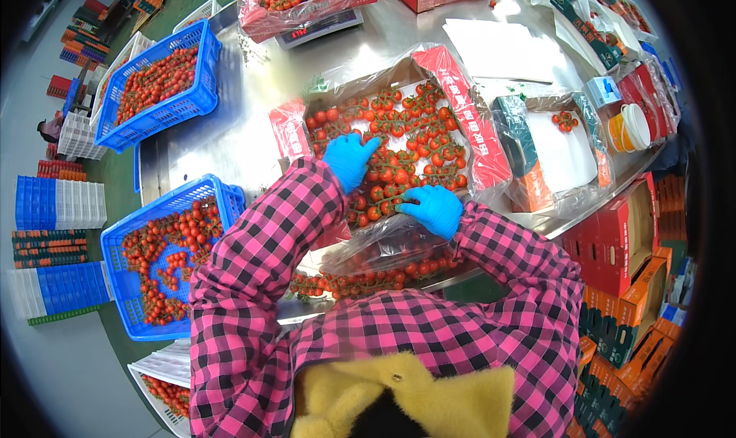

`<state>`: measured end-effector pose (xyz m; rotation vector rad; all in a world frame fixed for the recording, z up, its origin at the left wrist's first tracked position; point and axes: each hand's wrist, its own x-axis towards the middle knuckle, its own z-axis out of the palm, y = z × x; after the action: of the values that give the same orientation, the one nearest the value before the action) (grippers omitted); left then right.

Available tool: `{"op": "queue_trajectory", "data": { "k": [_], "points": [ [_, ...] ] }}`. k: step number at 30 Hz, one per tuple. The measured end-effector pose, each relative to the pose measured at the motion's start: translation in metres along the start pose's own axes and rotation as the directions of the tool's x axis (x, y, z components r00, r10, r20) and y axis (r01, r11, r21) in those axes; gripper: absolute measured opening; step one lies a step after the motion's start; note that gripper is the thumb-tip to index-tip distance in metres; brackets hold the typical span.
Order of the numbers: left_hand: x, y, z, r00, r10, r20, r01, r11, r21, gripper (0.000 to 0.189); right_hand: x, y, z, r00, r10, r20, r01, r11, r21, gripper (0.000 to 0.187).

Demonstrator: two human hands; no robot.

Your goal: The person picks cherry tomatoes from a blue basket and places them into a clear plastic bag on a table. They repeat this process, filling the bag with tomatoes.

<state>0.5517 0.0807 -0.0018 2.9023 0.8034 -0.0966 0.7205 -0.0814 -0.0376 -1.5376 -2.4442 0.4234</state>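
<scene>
In front of me stands a red cardboard box (pixel 464 107) lined with clear plastic film. Trusses of red cherry tomatoes (pixel 397 176) lie in it on a white sheet. My left hand (pixel 351 160), in a blue glove, is over the left part of the box, fingers down among the tomatoes; its grip is hidden. Near the box's front edge, my right hand (pixel 434 211), also gloved in blue, pinches the green stem of a truss. Film (pixel 368 248) hangs over the front edge, and more trusses (pixel 351 285) lie on the table between the box and my body.
Blue crates (pixel 221 193) (pixel 201 93) of cherry tomatoes stand at the left. A digital scale (pixel 319 28) bears another filled box (pixel 310 6). To the right, a green and orange box (pixel 520 150) holds a small truss (pixel 565 121). White sheets (pixel 491 49) lie behind on the metal table (pixel 397 24).
</scene>
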Motion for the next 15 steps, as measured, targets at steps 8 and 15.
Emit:
{"op": "queue_trajectory", "data": {
  "k": [8, 15],
  "points": [
    [-0.026, 0.007, -0.003, 0.984, 0.065, 0.167, -0.052, 0.995, -0.081, 0.042, 0.002, 0.039, -0.043, 0.998, -0.049, 0.034, 0.042, 0.982, 0.184, 0.024],
    [-0.019, 0.013, -0.006, 0.951, -0.167, 0.261, 0.113, 0.971, 0.210, 0.037, 0.069, 0.040, -0.039, 0.985, 0.019, -0.170, 0.006, 0.990, 0.143, 0.053]
  ]
}}
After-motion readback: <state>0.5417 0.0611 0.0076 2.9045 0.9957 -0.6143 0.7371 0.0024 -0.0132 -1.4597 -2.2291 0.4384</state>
